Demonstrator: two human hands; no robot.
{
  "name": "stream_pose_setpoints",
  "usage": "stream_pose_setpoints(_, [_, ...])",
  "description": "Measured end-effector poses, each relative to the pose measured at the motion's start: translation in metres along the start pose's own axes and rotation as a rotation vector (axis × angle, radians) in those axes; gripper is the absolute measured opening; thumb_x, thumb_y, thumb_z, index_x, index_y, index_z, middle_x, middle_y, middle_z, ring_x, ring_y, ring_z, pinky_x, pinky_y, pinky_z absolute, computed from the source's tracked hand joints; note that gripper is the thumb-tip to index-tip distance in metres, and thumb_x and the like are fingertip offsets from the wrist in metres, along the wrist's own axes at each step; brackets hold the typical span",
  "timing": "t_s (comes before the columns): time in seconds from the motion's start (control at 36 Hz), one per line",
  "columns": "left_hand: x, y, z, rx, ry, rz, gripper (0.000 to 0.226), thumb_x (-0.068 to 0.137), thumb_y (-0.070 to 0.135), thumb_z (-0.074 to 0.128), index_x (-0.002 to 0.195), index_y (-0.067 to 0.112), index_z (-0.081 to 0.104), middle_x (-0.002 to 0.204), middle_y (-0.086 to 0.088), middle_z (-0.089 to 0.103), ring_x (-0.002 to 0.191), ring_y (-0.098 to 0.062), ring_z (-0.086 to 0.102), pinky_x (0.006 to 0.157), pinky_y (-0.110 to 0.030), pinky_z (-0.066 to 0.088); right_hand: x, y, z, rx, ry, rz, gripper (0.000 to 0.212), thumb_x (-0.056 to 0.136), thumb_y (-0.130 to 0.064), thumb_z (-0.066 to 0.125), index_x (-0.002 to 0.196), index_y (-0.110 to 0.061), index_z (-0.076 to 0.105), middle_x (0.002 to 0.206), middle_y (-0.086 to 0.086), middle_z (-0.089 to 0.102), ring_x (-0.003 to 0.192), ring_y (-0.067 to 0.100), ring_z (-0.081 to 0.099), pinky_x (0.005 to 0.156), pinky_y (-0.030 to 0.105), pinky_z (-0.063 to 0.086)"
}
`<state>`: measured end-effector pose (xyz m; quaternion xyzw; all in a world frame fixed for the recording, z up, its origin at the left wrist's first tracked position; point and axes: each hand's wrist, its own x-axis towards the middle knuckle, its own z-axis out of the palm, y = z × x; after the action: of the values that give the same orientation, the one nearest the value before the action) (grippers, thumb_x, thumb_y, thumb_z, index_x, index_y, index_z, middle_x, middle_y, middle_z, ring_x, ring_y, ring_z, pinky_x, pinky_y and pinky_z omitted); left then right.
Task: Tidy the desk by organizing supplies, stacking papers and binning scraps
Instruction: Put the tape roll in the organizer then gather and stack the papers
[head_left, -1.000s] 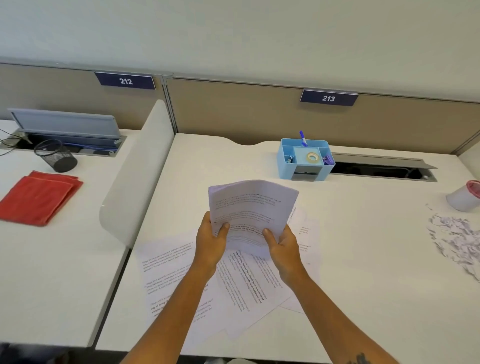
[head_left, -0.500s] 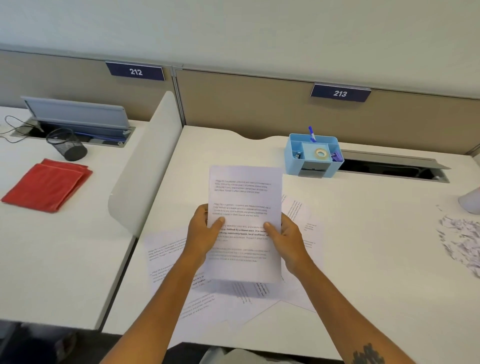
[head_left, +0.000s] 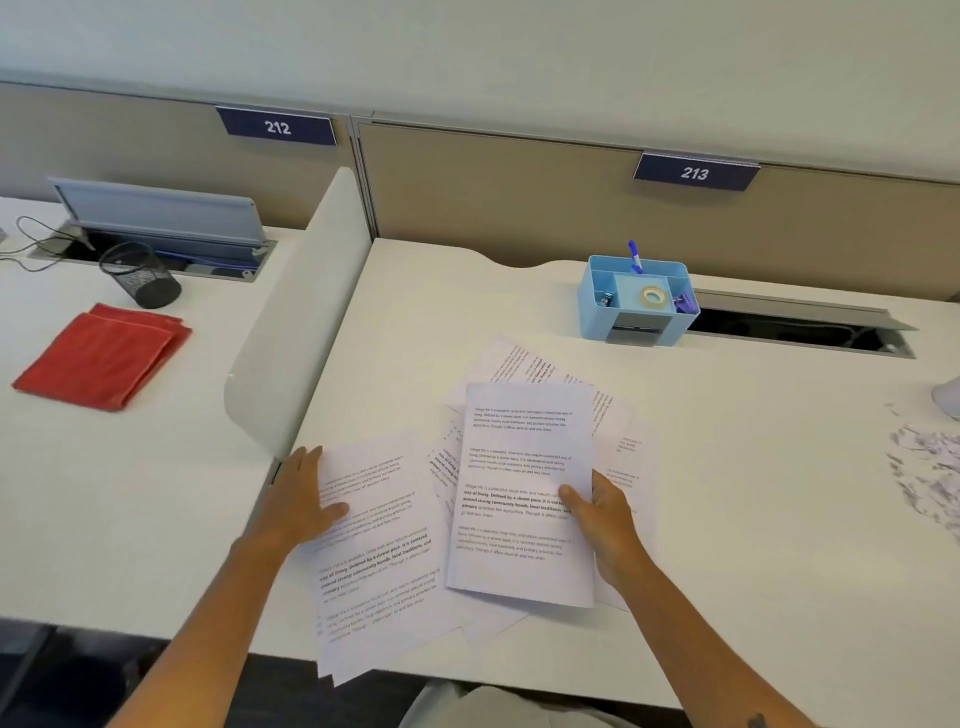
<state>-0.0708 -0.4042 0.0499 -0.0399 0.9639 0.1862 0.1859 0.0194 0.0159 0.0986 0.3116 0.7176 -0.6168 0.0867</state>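
My right hand (head_left: 605, 525) grips a neat stack of printed sheets (head_left: 524, 467) by its right edge, thumb on top, just above the desk (head_left: 753, 519). My left hand (head_left: 301, 501) lies flat with straight fingers on the left edge of loose printed sheets (head_left: 379, 561) spread at the desk's front left, some overhanging the front edge. More loose sheets (head_left: 514, 361) fan out behind the held stack. A blue desk organizer (head_left: 636, 304) with a pen, tape roll and clips stands at the back. Shredded paper scraps (head_left: 924, 467) lie at the right.
A white curved divider (head_left: 291, 332) separates this desk from the left one, which holds a red cloth (head_left: 104, 356) and a black mesh cup (head_left: 140, 275). An open cable tray (head_left: 800, 327) runs behind the organizer. A pale cup (head_left: 948, 397) shows at the right edge.
My left hand let go of the stack and moved left onto the loose sheets. The stack, now in my right hand alone, came down lower over the desk.
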Motion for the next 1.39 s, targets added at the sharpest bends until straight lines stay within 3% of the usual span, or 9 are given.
stream_pose_setpoints(0.22, [-0.013, -0.004, 0.015, -0.016, 0.062, 0.018, 0.113, 0.095, 0.040, 0.082, 0.175, 0.014, 0.006, 0.183, -0.007, 0.013, 0.170, -0.029, 0.013, 0.134, -0.057, 0.025, -0.001, -0.003, 0.002, 0.036, 0.037, -0.009, 0.027, 0.099, -0.015, 0.066, 0.125, -0.025, 0.069, 0.117, -0.008, 0.075, 0.105, 0.016, 0.072, 0.093, 0.041, 0.058])
stream_pose_setpoints(0.5, [-0.030, -0.009, 0.020, -0.198, 0.194, 0.078, 0.109, 0.088, 0.030, 0.090, 0.173, 0.020, 0.023, 0.159, -0.014, 0.054, 0.149, -0.039, 0.049, 0.122, -0.057, 0.044, -0.002, 0.001, 0.009, 0.023, 0.043, -0.006, 0.028, 0.099, -0.016, 0.066, 0.125, -0.024, 0.069, 0.116, -0.008, 0.075, 0.105, 0.016, 0.072, 0.096, 0.045, 0.058])
stream_pose_setpoints(0.67, [-0.055, 0.003, 0.016, -0.463, 0.369, 0.069, 0.086, 0.101, 0.021, 0.076, 0.171, 0.034, 0.026, 0.164, -0.009, 0.052, 0.143, -0.043, 0.057, 0.111, -0.067, 0.053, -0.006, -0.001, 0.007, 0.026, 0.042, -0.005, 0.024, 0.099, -0.015, 0.067, 0.121, -0.024, 0.071, 0.112, -0.009, 0.077, 0.101, 0.016, 0.074, 0.089, 0.041, 0.060])
stream_pose_setpoints(0.81, [-0.077, 0.023, -0.010, -0.688, 0.524, 0.030, 0.073, 0.110, 0.031, 0.063, 0.169, 0.044, 0.022, 0.134, -0.006, 0.063, 0.107, -0.031, 0.070, 0.082, -0.046, 0.066, -0.006, -0.004, 0.003, 0.020, 0.043, -0.016, 0.023, 0.099, -0.017, 0.067, 0.119, -0.026, 0.071, 0.111, -0.010, 0.077, 0.100, 0.015, 0.074, 0.089, 0.040, 0.061])
stream_pose_setpoints(0.89, [-0.086, 0.031, -0.031, -0.654, 0.607, 0.115, 0.066, 0.110, 0.033, 0.059, 0.168, 0.039, 0.029, 0.126, 0.006, 0.060, 0.099, -0.019, 0.068, 0.067, -0.014, 0.062, -0.006, -0.008, 0.000, 0.029, 0.045, -0.027, 0.024, 0.098, -0.017, 0.067, 0.120, -0.026, 0.071, 0.112, -0.009, 0.077, 0.100, 0.015, 0.074, 0.089, 0.041, 0.061])
stream_pose_setpoints(1.0, [-0.096, 0.044, -0.062, -0.695, 0.654, 0.195, 0.065, 0.109, 0.026, 0.061, 0.168, 0.033, 0.034, 0.125, 0.007, 0.063, 0.098, -0.008, 0.067, 0.077, -0.003, 0.057, -0.002, -0.008, -0.001, 0.040, 0.030, -0.028, 0.024, 0.097, -0.019, 0.069, 0.118, -0.029, 0.073, 0.111, -0.010, 0.078, 0.102, 0.017, 0.075, 0.094, 0.048, 0.060])
stream_pose_setpoints(1.17, [-0.102, 0.073, -0.099, -0.837, 0.630, 0.226, 0.072, 0.106, 0.015, 0.067, 0.168, 0.029, 0.034, 0.126, 0.062, 0.046, 0.115, 0.026, 0.056, 0.081, 0.001, 0.053, -0.004, -0.011, 0.003, 0.078, -0.009, -0.043, 0.025, 0.097, -0.020, 0.071, 0.120, -0.030, 0.072, 0.112, -0.011, 0.079, 0.103, 0.016, 0.075, 0.096, 0.050, 0.060])
stream_pose_setpoints(1.28, [-0.094, 0.088, -0.102, -0.894, 0.534, 0.227, 0.072, 0.104, 0.011, 0.071, 0.164, 0.036, 0.040, 0.137, 0.050, 0.051, 0.121, 0.020, 0.060, 0.089, -0.005, 0.056, -0.011, -0.016, 0.011, 0.104, -0.056, -0.049, 0.028, 0.097, -0.021, 0.070, 0.123, -0.030, 0.071, 0.114, -0.011, 0.078, 0.104, 0.015, 0.075, 0.096, 0.048, 0.060])
stream_pose_setpoints(1.39, [-0.081, 0.105, -0.081, -0.876, 0.414, 0.206, 0.070, 0.101, 0.003, 0.074, 0.159, 0.030, 0.047, 0.148, 0.013, 0.062, 0.118, 0.025, 0.059, 0.096, 0.001, 0.048, -0.019, -0.021, 0.018, 0.139, -0.133, -0.030, 0.028, 0.100, -0.019, 0.068, 0.125, -0.029, 0.071, 0.114, -0.007, 0.079, 0.102, 0.018, 0.077, 0.094, 0.048, 0.061])
